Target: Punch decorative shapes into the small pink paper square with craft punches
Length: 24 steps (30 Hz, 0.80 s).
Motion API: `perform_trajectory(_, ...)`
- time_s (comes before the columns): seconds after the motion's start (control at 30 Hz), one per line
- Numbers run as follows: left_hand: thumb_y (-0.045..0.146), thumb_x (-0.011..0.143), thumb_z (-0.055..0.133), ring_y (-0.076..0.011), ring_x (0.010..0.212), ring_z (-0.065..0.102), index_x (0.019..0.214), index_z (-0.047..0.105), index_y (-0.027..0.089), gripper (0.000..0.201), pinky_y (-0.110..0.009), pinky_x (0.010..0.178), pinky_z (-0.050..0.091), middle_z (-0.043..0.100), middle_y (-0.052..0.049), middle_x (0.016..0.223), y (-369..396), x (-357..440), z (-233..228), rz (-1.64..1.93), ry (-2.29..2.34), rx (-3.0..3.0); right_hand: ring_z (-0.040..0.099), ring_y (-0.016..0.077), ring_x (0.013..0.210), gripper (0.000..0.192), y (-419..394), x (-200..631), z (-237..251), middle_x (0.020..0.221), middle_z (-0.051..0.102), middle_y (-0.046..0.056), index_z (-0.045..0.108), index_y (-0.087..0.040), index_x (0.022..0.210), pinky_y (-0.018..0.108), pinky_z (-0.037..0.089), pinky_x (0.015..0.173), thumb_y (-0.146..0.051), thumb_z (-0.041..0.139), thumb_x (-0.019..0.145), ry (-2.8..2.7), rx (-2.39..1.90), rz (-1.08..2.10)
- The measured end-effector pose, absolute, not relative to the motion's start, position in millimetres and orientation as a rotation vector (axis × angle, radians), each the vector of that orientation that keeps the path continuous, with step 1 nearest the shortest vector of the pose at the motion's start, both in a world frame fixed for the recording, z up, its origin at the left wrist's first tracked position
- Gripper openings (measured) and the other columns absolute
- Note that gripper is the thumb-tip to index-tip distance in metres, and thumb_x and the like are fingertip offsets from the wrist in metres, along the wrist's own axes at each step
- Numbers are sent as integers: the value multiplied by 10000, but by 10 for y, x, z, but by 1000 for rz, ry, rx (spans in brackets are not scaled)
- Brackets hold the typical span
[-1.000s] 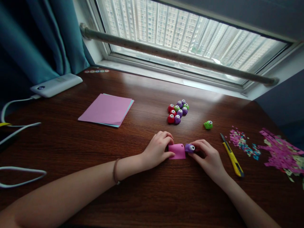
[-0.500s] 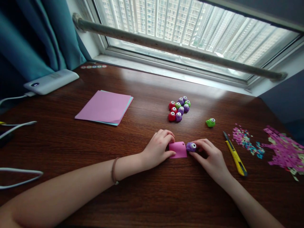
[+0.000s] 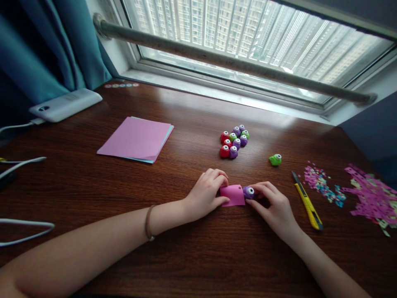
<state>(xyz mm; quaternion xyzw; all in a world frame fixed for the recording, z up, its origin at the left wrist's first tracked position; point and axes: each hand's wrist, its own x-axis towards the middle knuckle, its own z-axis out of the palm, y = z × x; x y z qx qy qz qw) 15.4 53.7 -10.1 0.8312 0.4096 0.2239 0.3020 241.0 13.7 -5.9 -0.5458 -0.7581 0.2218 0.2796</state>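
A small pink paper piece (image 3: 233,196) has its left edge pinched between the thumb and fingers of my left hand (image 3: 207,192). Near its upper right corner is a small star-shaped hole. My right hand (image 3: 274,207) grips a purple craft punch (image 3: 248,192) with a black star on its white button. The punch sits against the right edge of the paper; whether the edge is inside its slot I cannot tell. A lone green craft punch (image 3: 275,159) lies beyond my right hand. To the right is a yellow utility knife (image 3: 308,207), blade out.
Several red, green and purple punches (image 3: 233,152) cluster behind the paper. A stack of pink and blue sheets (image 3: 136,138) lies left. Paper confetti (image 3: 322,182) and pink strips (image 3: 372,196) lie at right. A white power bank (image 3: 66,105) and cables (image 3: 27,223) are far left.
The purple punch has shifted slightly left, up against the paper's right edge. My left hand holds the paper in nearly the same place.
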Motion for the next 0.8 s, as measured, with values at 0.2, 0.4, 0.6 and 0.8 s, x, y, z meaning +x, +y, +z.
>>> perform_trajectory(0.2,290,692,708,-205,974,453,866,521,185,276,-353,851,388,535,-31,1061,538,152,-106,591,1087,2216,530,162,812,214,125,2389,-53,908,541,32,566,-211,974,296,473,706,-172,627,773,-2046,-1461,563)
perform_trajectory(0.4,283,694,707,-205,971,450,861,521,178,270,-352,850,389,537,-33,1055,531,148,-92,574,1092,2220,528,149,752,192,131,2381,-20,881,547,25,566,-210,957,281,464,661,-194,630,778,-2002,-1485,528)
perform_trajectory(0.6,281,697,706,-201,979,450,868,526,179,268,-350,858,388,535,-32,1064,536,155,-98,578,1091,2214,535,155,752,182,126,2382,-17,879,553,31,574,-208,950,284,465,655,-206,631,778,-1975,-1490,546)
perform_trajectory(0.8,285,693,709,-203,969,452,869,532,176,272,-351,852,388,537,-32,1058,543,160,-110,589,1081,2220,537,158,750,172,125,2381,-20,886,556,38,581,-201,953,290,467,654,-220,625,787,-1954,-1497,582)
